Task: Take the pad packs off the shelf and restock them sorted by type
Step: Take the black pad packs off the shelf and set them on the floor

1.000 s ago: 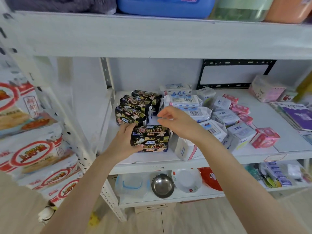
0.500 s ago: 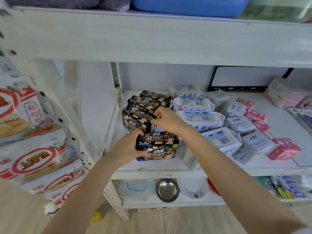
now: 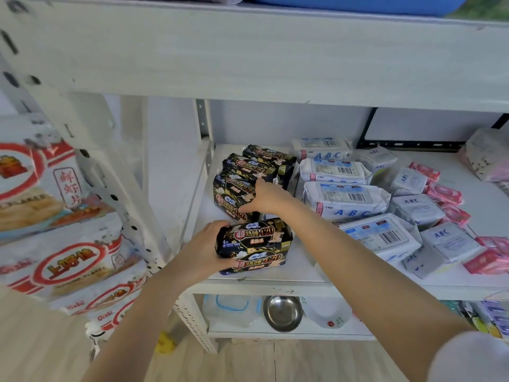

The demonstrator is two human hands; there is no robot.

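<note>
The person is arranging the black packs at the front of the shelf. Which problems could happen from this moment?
The front black packs, held by the left hand, sit close to the shelf edge; they might slide off once released. The right hand grips the black pack behind, and its forearm passes right beside a white ABC pack, which it could nudge out of line.

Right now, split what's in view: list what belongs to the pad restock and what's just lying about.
Job: black packs, front pack in left hand, right hand holding the black packs, white ABC packs, grey ABC packs, pink packs, shelf.
Lying about: snack bags, steel bowl, plastic box, blue bin.
</note>
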